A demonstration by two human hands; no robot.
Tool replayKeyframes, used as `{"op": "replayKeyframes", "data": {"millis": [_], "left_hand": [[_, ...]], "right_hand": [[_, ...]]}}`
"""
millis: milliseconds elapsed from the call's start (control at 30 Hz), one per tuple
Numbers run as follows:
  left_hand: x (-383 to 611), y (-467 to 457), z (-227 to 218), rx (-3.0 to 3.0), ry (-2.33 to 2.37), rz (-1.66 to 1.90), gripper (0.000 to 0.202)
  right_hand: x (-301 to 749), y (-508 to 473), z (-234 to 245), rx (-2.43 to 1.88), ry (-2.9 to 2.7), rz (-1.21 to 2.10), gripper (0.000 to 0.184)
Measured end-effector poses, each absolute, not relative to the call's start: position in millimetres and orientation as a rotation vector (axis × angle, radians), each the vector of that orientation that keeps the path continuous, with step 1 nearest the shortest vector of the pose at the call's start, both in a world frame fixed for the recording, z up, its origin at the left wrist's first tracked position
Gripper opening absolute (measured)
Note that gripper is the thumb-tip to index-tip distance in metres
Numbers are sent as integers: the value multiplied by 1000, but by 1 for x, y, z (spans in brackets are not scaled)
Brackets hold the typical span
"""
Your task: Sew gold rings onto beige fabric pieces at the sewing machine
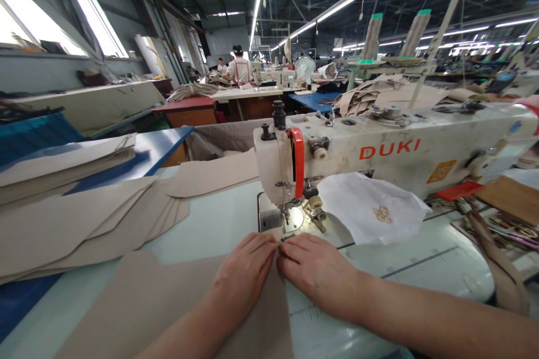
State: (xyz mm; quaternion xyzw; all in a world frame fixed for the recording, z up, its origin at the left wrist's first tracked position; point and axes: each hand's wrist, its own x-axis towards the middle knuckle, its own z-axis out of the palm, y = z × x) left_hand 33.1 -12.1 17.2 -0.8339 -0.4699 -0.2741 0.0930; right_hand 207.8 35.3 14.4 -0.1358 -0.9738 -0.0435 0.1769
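Pinching edge of beige panel [168,297] with left hand [246,269] and right hand [318,269], close together, just in front of white sewing machine [421,129]. At left, overlapping beige pieces [71,224], partly on pale surface [214,224]; under machine arm, white sheet [353,202] bearing gold-coloured rings [382,214].

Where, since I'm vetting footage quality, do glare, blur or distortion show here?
In the head view, the left windows burn out to white; a bright glow lies on the metal needle plate; the blue table shines; wide-angle stretch shows toward the edges; the distant person looks soft, the left hand and right hand clearer.
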Motion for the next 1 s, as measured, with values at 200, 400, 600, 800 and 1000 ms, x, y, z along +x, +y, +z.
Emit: {"op": "replayKeyframes", "data": {"millis": [200,400,600,800,1000], "left_hand": [[35,-12,16,-2459,-1433,-871,24],[38,11,12,-2442,-1428,-857,23],[38,29,10,-2426,-1448,-853,25],[36,36,9,-2428,-1426,-918,26],[35,40,12,-2409,-1360,-951,27]], "right_hand": [[208,38,18,-335,-2779,-183,9],[213,58,23,-379,-2831,-209,7],[213,74,20,-448,-2821,-162,8],[213,77,18,-479,-2793,-122,6],[213,79,18,-498,-2776,-131,7]]}}
